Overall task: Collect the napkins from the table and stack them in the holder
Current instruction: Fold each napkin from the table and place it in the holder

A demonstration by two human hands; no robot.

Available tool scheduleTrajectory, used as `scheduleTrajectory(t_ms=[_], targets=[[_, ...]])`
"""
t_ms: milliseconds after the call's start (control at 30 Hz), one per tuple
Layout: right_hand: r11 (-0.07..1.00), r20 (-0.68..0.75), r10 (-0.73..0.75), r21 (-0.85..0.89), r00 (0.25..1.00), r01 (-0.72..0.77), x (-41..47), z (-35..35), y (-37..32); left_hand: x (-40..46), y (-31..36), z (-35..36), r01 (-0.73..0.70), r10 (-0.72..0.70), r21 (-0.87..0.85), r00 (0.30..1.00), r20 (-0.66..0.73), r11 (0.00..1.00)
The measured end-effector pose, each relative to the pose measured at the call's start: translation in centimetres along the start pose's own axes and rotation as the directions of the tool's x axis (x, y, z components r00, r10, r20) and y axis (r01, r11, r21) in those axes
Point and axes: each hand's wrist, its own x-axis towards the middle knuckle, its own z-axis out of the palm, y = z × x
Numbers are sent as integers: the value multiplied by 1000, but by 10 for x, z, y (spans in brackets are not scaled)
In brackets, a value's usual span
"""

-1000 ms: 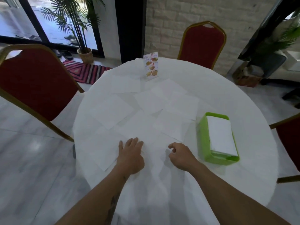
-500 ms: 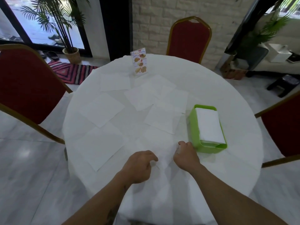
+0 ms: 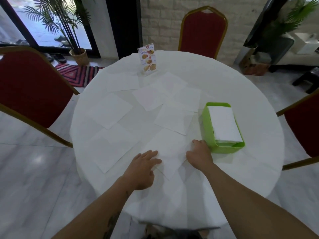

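Several white napkins lie flat on the round white table [image 3: 241, 169]. The nearest napkin [image 3: 165, 152] lies between my hands. My left hand [image 3: 143, 168] rests on its left edge with fingers stretched out flat. My right hand [image 3: 200, 154] touches its right corner with the fingertips, close against the green holder [image 3: 206, 128]. A white napkin stack [image 3: 224, 125] fills the holder. More napkins lie at the left [image 3: 110, 111], at the near left [image 3: 110, 147] and in the middle [image 3: 174, 119]. Neither hand has lifted anything.
A menu card [image 3: 148, 59] stands upright at the table's far side. Red chairs with gold frames stand at the left [image 3: 32, 87], far side [image 3: 203, 31] and right [image 3: 303, 128]. A potted palm [image 3: 77, 56] and a striped rug [image 3: 77, 73] are beyond.
My view has shifted, moving the table up and farther off in the frame. The left hand's fingers have straightened onto the nearest napkin. The right hand has moved right, up against the holder.
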Motion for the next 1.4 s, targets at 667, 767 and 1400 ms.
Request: scheduleTrajectory(t_ms=[667, 767, 1400], targets=[[941, 338, -318, 2, 886, 337, -35, 16, -29, -31, -20, 5, 149, -263, -294, 878, -400, 944], [958, 334, -283, 46, 899, 285, -39, 18, -24, -32, -21, 4, 161, -285, -315, 870, -402, 935], [962, 218, -20, 269, 976, -40, -42, 30, -34, -28, 7, 6, 76, -77, -36, 997, -24, 996]])
